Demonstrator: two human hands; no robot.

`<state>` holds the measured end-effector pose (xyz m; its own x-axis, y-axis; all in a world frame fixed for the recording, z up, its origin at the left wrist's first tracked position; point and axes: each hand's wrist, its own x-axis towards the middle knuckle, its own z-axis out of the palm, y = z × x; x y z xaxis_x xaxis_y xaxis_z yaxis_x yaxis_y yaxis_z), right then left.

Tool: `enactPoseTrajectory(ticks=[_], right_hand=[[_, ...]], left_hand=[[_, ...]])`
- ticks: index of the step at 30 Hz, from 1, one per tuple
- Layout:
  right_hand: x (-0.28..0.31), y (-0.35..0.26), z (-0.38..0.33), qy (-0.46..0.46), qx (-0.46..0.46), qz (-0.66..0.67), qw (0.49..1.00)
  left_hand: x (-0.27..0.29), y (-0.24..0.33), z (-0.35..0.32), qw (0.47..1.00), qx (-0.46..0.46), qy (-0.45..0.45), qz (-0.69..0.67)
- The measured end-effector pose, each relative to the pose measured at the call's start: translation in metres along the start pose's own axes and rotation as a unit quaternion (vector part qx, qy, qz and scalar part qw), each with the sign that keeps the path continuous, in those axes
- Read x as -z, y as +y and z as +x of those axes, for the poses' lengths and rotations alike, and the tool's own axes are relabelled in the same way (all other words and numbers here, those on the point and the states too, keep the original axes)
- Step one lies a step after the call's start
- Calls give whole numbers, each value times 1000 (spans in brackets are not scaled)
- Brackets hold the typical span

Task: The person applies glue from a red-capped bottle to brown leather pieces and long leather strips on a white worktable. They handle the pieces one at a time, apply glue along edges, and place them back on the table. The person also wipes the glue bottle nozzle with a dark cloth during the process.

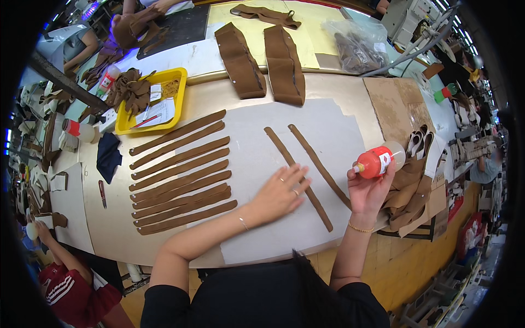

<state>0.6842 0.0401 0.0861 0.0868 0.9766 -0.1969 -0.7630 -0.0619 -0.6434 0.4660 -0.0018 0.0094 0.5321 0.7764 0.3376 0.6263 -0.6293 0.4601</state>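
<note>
Two long brown strips (pixel 319 154) lie slanting on the grey-white sheet (pixel 257 147) in front of me. Over the left one of them is my left hand (pixel 281 192), palm down, fingers spread and nothing gripped; whether it presses on the strip I cannot tell. My right hand (pixel 367 191) is closed round a squeeze bottle (pixel 377 160) with a red lower part, a clear upper part and a pale nozzle. The bottle is tilted, its nozzle pointing left, beside the right strip's near end. Left of my hand, several more brown strips (pixel 183 169) lie in a row.
A yellow tray (pixel 182 87) holds brown pieces, papers and a red pen. Two wide brown bands (pixel 284 65) lie at the far edge. Brown pieces (pixel 407 188) and cardboard (pixel 388 104) are on the right. A small knife (pixel 103 194) and dark cloth (pixel 109 157) lie left.
</note>
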Motion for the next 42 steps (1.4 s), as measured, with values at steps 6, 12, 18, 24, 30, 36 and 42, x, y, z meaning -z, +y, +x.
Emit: enactPoseTrajectory(ticks=[6,12,18,24,30,36,42], right_hand=[[9,-4,12,-50,20,-55,997],[17,-2,28,-20,37,-61,997],[10,8,41,-52,2,-59,997],[7,5,34,-32,-1,-40,999],[14,-9,24,1,44,-96,994],[12,-5,13,-21,35,-78,996],[-3,2,17,-59,18,-91,994]], left_hand=[[-22,6,-7,997,0,-59,58],[5,-5,-25,994,-35,-98,32],[-20,2,-9,994,-105,32,-21],[-65,86,-12,981,-153,-114,-23],[-79,72,-50,929,-267,-153,-207],[-28,25,-19,986,-134,-75,-61],[-12,-12,-4,983,123,2,139]])
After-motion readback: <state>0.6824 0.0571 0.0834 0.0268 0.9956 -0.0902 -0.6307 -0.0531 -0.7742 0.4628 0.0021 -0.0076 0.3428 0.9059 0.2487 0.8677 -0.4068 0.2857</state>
